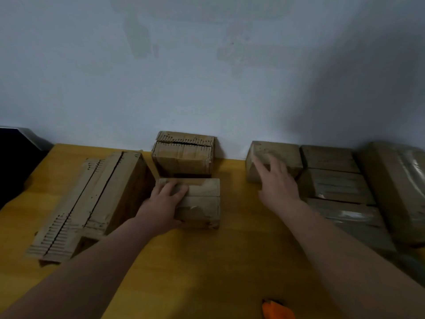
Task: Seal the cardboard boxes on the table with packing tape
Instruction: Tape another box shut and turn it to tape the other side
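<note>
Midway across the bench (230, 261), between its near and far edges, sits the small box (202, 203). Its long axis runs side to side, parallel to the far edge. The left hand (164, 203) grips its left end, fingers curled over the top. The right hand (276, 180) is open, fingers spread, on or just above the far-right box (276, 150), well apart from the small box. Taping probably comes next, and the orange object (276, 310) at the near edge, perhaps the tape tool, lies nearer the right arm.
</note>
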